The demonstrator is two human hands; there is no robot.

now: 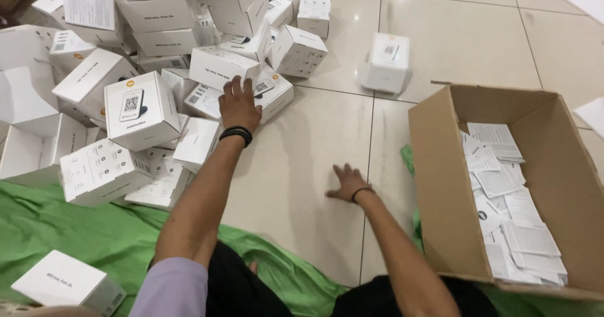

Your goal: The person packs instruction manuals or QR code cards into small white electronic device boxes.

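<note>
Now bare floor tiles (302,166) lie between box pile and carton (440,185); left hand (239,106) spread on a white box (267,93), right hand (347,183) flat, holding nothing.

Item: small white box (221,67), cuboid, closed, dark print on its side face, lying tilted on the heap of like boxes at my 11 o'clock. My left hand (238,106) lies spread, fingertips against its lower edge and on the flatter white box (267,96) just beneath.
</note>
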